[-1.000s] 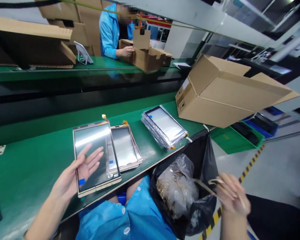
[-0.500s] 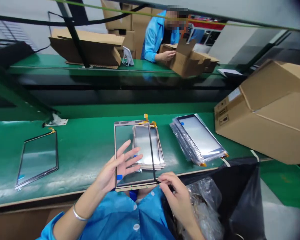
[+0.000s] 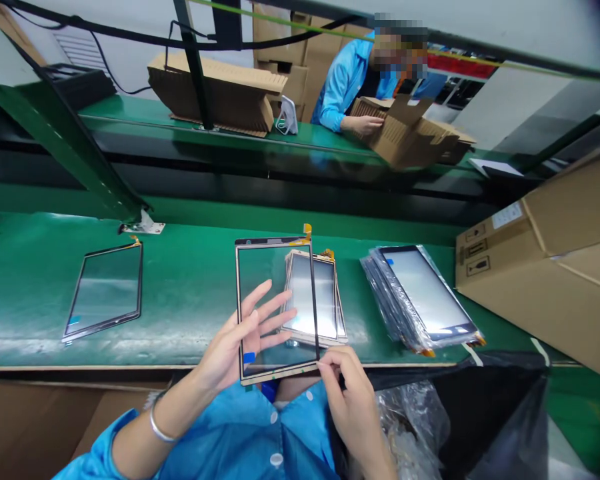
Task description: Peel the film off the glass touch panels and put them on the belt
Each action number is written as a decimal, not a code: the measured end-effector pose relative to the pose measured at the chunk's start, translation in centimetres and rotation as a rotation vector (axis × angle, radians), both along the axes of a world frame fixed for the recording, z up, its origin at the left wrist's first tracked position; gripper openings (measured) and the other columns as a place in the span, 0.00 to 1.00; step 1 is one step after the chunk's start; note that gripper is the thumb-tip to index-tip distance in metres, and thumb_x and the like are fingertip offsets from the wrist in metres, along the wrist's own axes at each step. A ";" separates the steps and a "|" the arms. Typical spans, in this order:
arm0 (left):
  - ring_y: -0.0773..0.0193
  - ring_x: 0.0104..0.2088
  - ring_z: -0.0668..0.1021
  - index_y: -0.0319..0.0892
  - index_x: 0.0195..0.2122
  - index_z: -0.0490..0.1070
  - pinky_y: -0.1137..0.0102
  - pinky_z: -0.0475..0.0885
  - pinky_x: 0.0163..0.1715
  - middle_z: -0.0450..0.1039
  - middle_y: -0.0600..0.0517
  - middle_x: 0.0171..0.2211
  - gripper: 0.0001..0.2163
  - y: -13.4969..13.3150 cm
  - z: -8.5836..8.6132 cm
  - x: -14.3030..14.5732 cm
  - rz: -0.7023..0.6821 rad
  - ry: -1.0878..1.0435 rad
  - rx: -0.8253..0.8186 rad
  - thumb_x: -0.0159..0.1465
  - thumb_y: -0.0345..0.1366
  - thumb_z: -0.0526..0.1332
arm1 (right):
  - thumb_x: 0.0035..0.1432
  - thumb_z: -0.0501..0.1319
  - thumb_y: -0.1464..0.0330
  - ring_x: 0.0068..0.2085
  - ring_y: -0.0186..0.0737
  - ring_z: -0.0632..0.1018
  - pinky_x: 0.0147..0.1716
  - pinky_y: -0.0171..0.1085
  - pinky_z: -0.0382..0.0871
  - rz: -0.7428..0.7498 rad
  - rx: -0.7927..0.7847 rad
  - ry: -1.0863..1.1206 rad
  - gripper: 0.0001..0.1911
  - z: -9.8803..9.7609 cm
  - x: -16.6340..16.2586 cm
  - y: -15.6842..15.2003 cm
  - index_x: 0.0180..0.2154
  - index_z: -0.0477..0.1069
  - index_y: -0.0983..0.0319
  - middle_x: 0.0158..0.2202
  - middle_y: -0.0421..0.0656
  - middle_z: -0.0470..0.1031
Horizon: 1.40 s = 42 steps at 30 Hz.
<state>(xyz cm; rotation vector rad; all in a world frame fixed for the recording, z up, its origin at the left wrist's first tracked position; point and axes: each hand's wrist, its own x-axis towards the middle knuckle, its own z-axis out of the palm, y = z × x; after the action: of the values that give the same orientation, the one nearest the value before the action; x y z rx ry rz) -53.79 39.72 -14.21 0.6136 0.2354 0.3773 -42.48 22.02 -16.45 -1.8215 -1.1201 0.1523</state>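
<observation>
A clear touch panel (image 3: 263,268) with a dark frame, an orange flex tail on top and a blue tab at its lower left is held up over the near table edge. My left hand (image 3: 250,327) supports it from behind at the left edge, thumb near the frame and fingers spread, seen through the glass. At the lower right corner, my right hand (image 3: 347,390) pinches the panel's edge between thumb and fingertips. Behind it lies a stack of similar panels (image 3: 326,300), partly covered. Another panel (image 3: 107,290) rests alone on the left.
Plastic-wrapped panels (image 3: 430,293) are piled at right, beside a large cardboard box (image 3: 555,260). A black bag (image 3: 485,413) and crumpled clear plastic (image 3: 415,417) hang below the green table's edge. Beyond the divider, a co-worker (image 3: 347,80) handles an open carton (image 3: 405,130).
The view has swung, so the whole bench appears shifted to the right. Both hands keep the touch panel in nearly the same pose, with the right fingers now closer against its lower right corner.
</observation>
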 end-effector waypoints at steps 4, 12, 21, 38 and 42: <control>0.50 0.57 0.70 0.52 0.59 0.63 0.57 0.68 0.52 0.68 0.47 0.59 0.18 0.6 -0.4 -0.5 0.067 0.067 0.080 0.68 0.35 0.56 | 0.64 0.51 0.75 0.33 0.33 0.70 0.32 0.32 0.65 0.185 -0.063 0.082 0.08 1.4 -0.4 0.5 0.33 0.63 0.59 0.31 0.39 0.66; 0.48 0.54 0.74 0.46 0.59 0.63 0.59 0.73 0.45 0.69 0.41 0.57 0.26 -1.1 -3.5 -0.6 -0.247 0.044 -0.189 0.63 0.53 0.56 | 0.65 0.53 0.66 0.32 0.35 0.79 0.23 0.31 0.71 0.479 0.288 0.658 0.09 10.9 3.9 8.0 0.31 0.59 0.59 0.41 0.44 0.76; 0.51 0.54 0.74 0.52 0.59 0.61 0.61 0.74 0.45 0.70 0.46 0.57 0.20 0.7 -1.3 -1.1 0.062 0.062 0.016 0.66 0.32 0.58 | 0.58 0.59 0.77 0.27 0.36 0.75 0.26 0.35 0.71 -0.257 0.422 -0.151 0.06 4.2 4.1 1.8 0.34 0.69 0.60 0.27 0.39 0.72; 0.54 0.53 0.75 0.60 0.55 0.66 0.63 0.75 0.45 0.73 0.53 0.54 0.17 -0.9 1.0 -0.4 0.139 0.062 0.282 0.66 0.35 0.58 | 0.60 0.57 0.75 0.34 0.35 0.73 0.32 0.33 0.68 -0.058 0.127 0.148 0.05 -0.9 0.0 0.3 0.34 0.67 0.59 0.32 0.39 0.69; 0.52 0.53 0.75 0.59 0.56 0.66 0.60 0.74 0.47 0.72 0.52 0.55 0.17 -1.1 1.3 -0.3 0.136 0.065 0.335 0.67 0.35 0.57 | 0.61 0.57 0.76 0.34 0.34 0.73 0.33 0.33 0.67 -0.043 0.132 0.153 0.06 -0.9 0.3 0.1 0.33 0.66 0.59 0.31 0.39 0.69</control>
<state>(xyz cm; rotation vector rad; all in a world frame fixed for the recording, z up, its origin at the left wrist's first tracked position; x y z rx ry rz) -54.12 38.58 -12.94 0.9437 0.2794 0.5343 -42.22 22.14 -17.40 -1.6858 -0.9608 0.1853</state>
